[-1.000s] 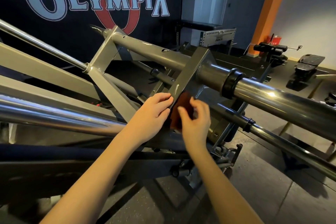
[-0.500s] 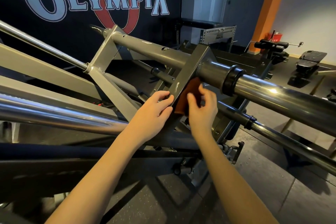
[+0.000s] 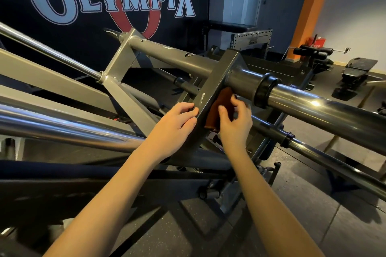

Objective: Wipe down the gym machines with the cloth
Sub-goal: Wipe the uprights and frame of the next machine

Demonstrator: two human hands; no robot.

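A grey steel gym machine fills the view; its flat upright bracket [image 3: 217, 81] crosses a thick chrome weight sleeve [image 3: 317, 108]. My right hand [image 3: 235, 125] holds a rust-brown cloth [image 3: 217, 106] against the right face of that bracket, just below the sleeve, with thumb and curled fingers on the cloth. My left hand [image 3: 177, 127] rests on the bracket's left edge, fingertips bent over it. Much of the cloth is hidden behind the bracket and my right hand.
A second chrome bar [image 3: 62, 129] runs across the left. A thinner bar [image 3: 334, 165] slopes down at the right. A black collar [image 3: 266, 89] rings the sleeve. Benches [image 3: 353, 75] stand on the dark rubber floor at the far right, near an orange pillar [image 3: 311, 6].
My right hand has slid the cloth up the bracket's right face, from the lower part to just under the sleeve. My left hand has stayed on the bracket's left edge.
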